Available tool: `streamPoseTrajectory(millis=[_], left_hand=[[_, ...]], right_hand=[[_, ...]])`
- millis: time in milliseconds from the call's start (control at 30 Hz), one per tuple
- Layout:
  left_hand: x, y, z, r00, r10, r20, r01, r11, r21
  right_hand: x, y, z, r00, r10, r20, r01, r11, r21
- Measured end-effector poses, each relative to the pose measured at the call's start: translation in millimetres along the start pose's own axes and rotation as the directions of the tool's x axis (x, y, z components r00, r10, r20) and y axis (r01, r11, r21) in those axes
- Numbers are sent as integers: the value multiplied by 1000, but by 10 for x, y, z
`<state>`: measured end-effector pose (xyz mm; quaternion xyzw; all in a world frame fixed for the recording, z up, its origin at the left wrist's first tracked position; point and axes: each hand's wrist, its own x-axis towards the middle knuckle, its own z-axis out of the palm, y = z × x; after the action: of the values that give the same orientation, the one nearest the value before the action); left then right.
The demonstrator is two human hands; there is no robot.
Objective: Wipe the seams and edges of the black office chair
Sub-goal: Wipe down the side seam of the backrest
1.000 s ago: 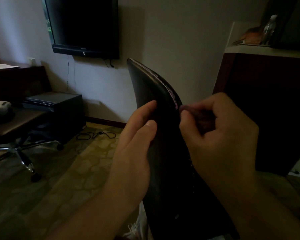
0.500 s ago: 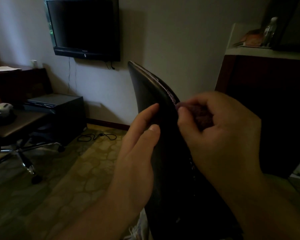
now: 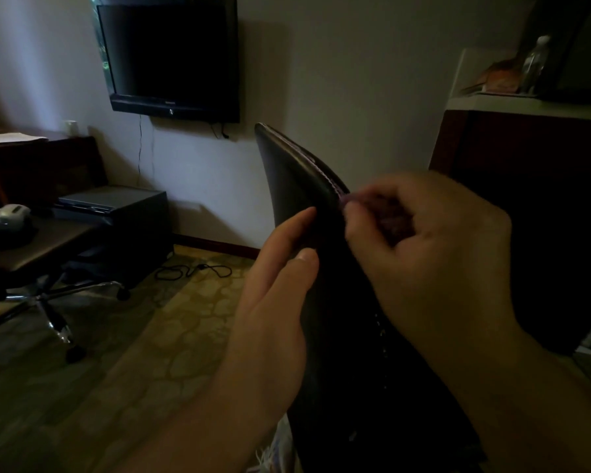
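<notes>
While the room is dim, the head view shows the black office chair (image 3: 325, 268) back edge-on at frame centre, running from upper centre down to the bottom edge, with a pale stitched seam (image 3: 316, 165) along its upper right edge. Left hand (image 3: 280, 298), centre-left, lies flat against the chair's left face, fingers straight, holding nothing. Right hand (image 3: 430, 264), centre-right, has fingers curled, pinching a small dark purplish cloth (image 3: 382, 213) at the seam; cloth touches the chair edge. Upper left: black TV (image 3: 171, 56) on the wall. Left edge: dark desk (image 3: 41, 240), a chrome chair base (image 3: 55, 302) below it. Cable (image 3: 191, 271) on the patterned carpet, centre-left. Right side: dark cabinet (image 3: 526, 216), clear bottle (image 3: 534, 63) on top at upper right.
</notes>
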<state>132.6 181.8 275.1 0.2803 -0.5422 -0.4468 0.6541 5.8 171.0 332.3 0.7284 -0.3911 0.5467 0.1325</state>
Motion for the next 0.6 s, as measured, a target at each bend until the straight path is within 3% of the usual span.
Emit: streamPoseTrajectory(millis=[67,233,367,600], left_hand=[[0,6,2,1000,-6,4,6,1000,-8],[-9,-9,8,1000,-6,-11,6,1000,-17],[-29,-10,27,1000,-21,-13,21,1000,-22],[-106,-50,49,996,-89,-27,88,994,-58]], right_hand=[[31,59,-11,996,92,-21,-91,996,18],[1,-2,-11,995,-51,83,47,998,49],[41,210,-27,983,164,88,-168,985,45],[-313,131,-34,937,322,133,-348,887,305]])
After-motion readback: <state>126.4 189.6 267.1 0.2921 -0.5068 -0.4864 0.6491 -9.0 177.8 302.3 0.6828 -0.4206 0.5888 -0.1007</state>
